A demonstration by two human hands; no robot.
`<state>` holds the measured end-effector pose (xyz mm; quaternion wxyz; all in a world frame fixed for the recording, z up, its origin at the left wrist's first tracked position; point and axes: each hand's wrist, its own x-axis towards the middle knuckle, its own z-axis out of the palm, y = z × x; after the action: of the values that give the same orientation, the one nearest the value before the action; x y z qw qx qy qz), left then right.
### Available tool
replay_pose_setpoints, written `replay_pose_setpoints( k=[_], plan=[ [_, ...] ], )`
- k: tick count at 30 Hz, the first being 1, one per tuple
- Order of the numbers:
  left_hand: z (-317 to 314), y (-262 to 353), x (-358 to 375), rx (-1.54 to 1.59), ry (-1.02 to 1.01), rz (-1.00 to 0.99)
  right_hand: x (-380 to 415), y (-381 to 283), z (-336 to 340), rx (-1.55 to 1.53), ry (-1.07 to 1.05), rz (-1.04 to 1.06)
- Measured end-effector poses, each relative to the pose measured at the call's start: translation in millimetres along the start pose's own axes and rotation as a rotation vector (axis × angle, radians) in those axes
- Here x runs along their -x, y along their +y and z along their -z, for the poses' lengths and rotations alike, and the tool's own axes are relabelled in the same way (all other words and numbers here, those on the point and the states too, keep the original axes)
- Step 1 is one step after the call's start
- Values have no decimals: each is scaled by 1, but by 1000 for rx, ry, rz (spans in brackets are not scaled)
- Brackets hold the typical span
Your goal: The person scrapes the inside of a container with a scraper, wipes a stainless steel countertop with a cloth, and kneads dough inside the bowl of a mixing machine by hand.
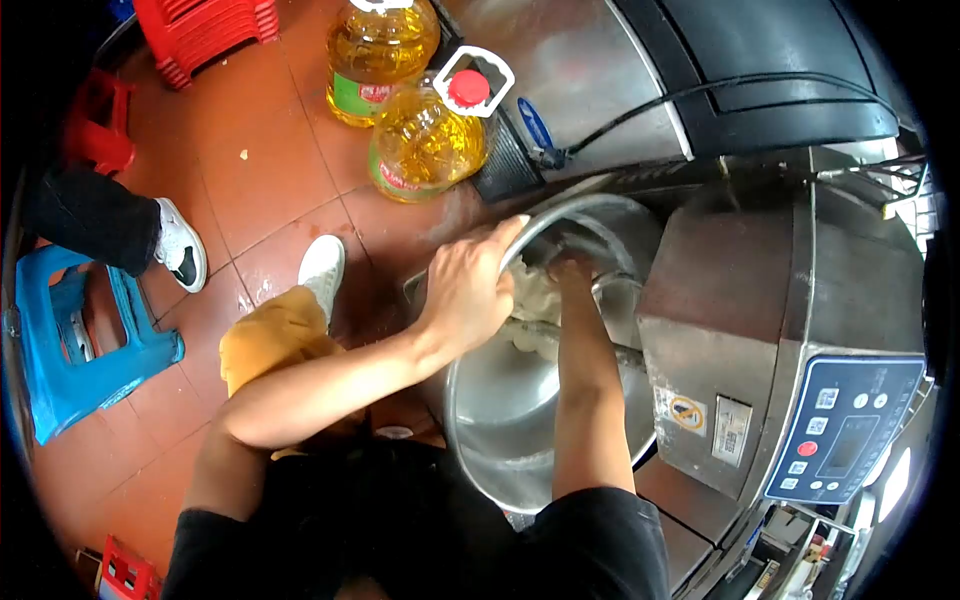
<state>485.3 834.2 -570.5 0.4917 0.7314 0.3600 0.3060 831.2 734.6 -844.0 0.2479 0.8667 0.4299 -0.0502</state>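
Observation:
A large steel mixing bowl (462, 425) stands under the head of a dough mixer (715, 290). My left hand (468, 285) is closed over the bowl's left rim, one finger lying along the edge. Deep inside the bowl, my right hand (572, 268) is at a pale mass of dough (535, 292) against the far left wall. The fingers of that hand are too dim and covered to make out. A metal bar crosses the bowl beside the dough, partly hidden by my right forearm.
Two jugs of yellow oil (425, 150) stand on the tiled floor (250, 170) beyond the bowl. To the left are a blue plastic stool (55, 350), stacked red stools (200, 30) and another person's leg and shoe (180, 245). The mixer's control panel (845, 430) faces the right side.

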Motion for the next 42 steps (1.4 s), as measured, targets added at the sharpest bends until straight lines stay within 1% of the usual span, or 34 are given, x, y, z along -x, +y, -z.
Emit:
replay_pose_setpoints(
  k=[2, 4, 5, 6, 7, 8, 9, 12, 15, 17, 18, 19, 22, 23, 24, 25, 28, 29, 30, 31, 32, 35, 36, 37, 39, 40, 42],
  plan=[
    [2, 1, 2, 7, -13, 27, 72, -36, 131, -58, -219, 116],
    [-1, -3, 4, -1, -19, 53, 45, -42, -3, 65, 272, 352],
    [-1, -4, 3, -37, -31, 60, 106, -89, 99, 86, -64, 224],
    [-1, -6, 4, -47, -24, 45, 115, -112, 83, 142, -55, 117],
    [-1, -6, 3, -58, -12, 30, 115, -119, 124, -102, -418, 104],
    [8, 9, 1, -48, -132, 197, 123, -124, 126, -158, -446, 164],
    [5, 5, 2, -54, -83, 134, 129, -125, 130, -149, -415, 235],
    [4, 2, 2, -27, -63, 105, 145, -107, 158, 43, -236, 431],
    [5, 1, 6, 0, -58, 137, 173, -84, 200, 226, 179, 459],
    [7, 6, 3, -31, -85, 163, 167, -83, 204, 270, 457, 379],
    [6, 8, 3, -27, -45, 150, 155, -86, 204, 106, 638, 405],
    [5, 7, 4, -15, -36, 139, 153, -90, 224, 243, 547, 372],
    [2, 3, 3, 50, -14, 116, 102, -81, 229, 87, -108, 208],
    [7, 7, 2, 43, -96, 213, 88, -66, 218, 34, -236, 162],
    [5, 6, 3, 58, -76, 185, 76, -50, 202, -11, -309, 116],
    [4, 5, 3, 75, -45, 153, 67, -40, 181, -53, -317, 81],
    [5, 0, 4, -5, -71, 130, 52, -38, 114, -194, -215, 10],
    [10, 9, 2, -31, -109, 207, 52, -41, 109, -202, -224, -4],
    [9, 6, 1, -17, -106, 190, 57, -40, 108, -182, -245, -10],
    [7, 3, 2, 2, -106, 181, 69, -43, 132, -94, -392, -35],
    [3, 1, 2, 11, -71, 151, 83, -42, 143, -72, -273, 0],
    [-4, -4, 4, 16, 14, 81, 93, -57, 151, -151, -306, -24],
    [-5, -5, 5, 11, 26, 71, 112, -67, 168, -142, -178, 96],
    [-5, -5, 5, 2, 37, 51, 114, -79, 162, -116, -217, 164],
    [-5, -3, 6, -44, -6, 86, 124, -99, 138, -81, -294, 268],
    [-4, -3, 6, -54, -11, 90, 129, -109, 113, -104, -287, 273],
    [2, 5, 3, -61, -29, 110, 135, -122, 98, -150, -282, 327]
  ],
)
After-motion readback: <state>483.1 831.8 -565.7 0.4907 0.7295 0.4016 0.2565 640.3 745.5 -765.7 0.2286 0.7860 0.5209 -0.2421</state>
